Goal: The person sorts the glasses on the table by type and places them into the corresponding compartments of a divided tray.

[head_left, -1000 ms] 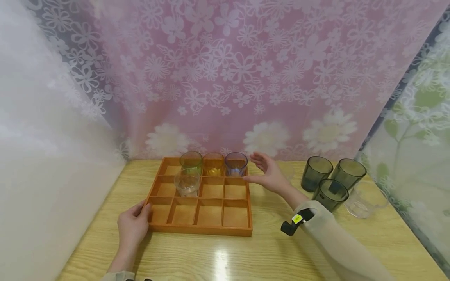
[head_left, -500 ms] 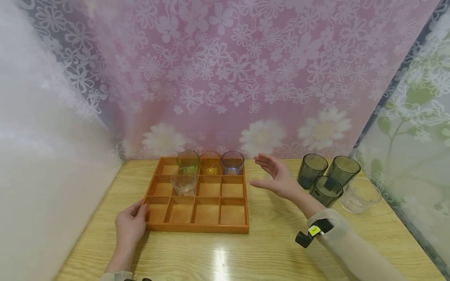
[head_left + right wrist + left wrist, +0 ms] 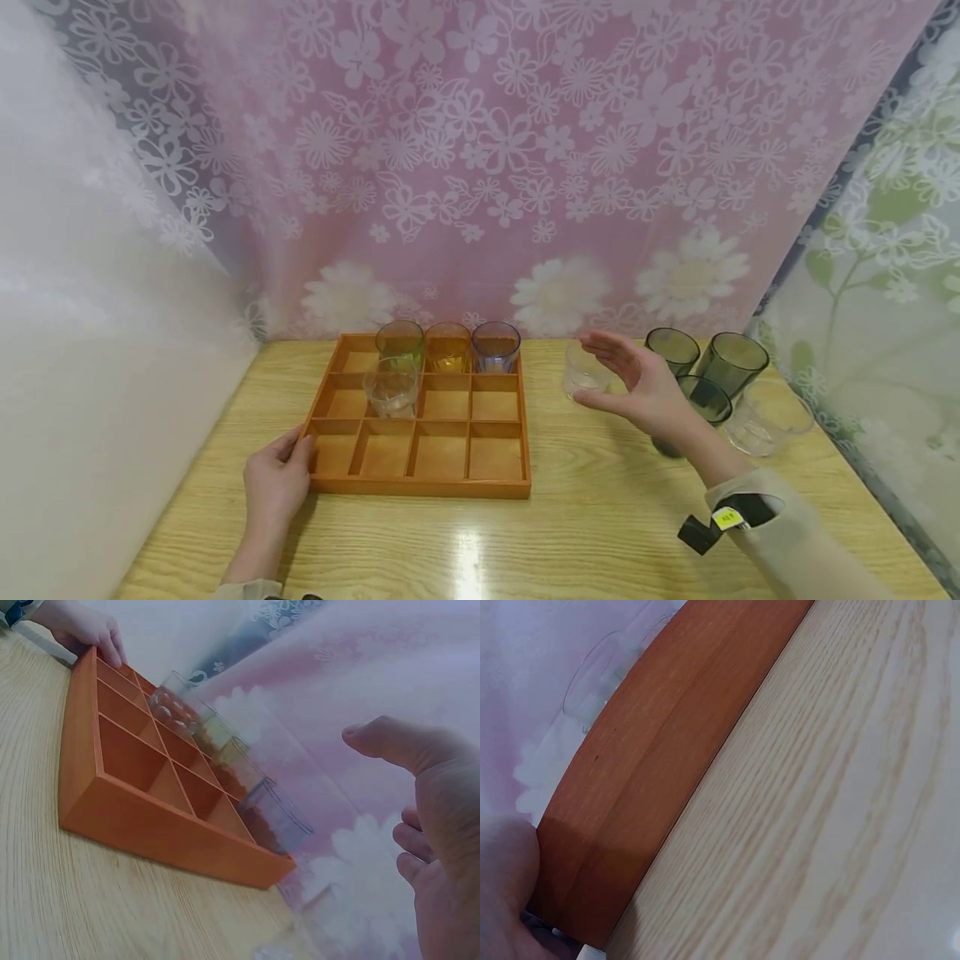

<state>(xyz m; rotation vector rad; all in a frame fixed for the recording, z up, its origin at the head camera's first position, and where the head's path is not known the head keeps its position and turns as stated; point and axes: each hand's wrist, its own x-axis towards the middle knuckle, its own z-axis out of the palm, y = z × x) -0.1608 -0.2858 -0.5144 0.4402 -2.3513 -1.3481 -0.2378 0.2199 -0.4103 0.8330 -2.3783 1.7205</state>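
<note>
My left hand [image 3: 277, 483] grips the left side of an orange wooden compartment tray [image 3: 420, 487], near its front corner. Spread apart, the fingers and thumb of my right hand [image 3: 648, 396] face a clear drinking glass [image 3: 580, 380] standing right of the tray, the thumb overlapping its lower part. In the tray's back row sit a green glass [image 3: 399, 340], an amber glass [image 3: 447, 343] and a blue glass [image 3: 496, 343]. Another clear glass [image 3: 390, 390] occupies the middle row. The left wrist view shows the tray's outer wall [image 3: 652, 772].
Three dark grey-green tumblers [image 3: 732, 362] stand at the back right, partly behind my right hand. Beside them, near the table's right edge, is a clear glass pitcher-like vessel [image 3: 761, 425]. A pink floral curtain [image 3: 465, 167] hangs behind the wooden table [image 3: 375, 550].
My right hand has moved right, away from the blue glass at the tray's back corner, to beside the clear glass. The left hand stays on the tray.
</note>
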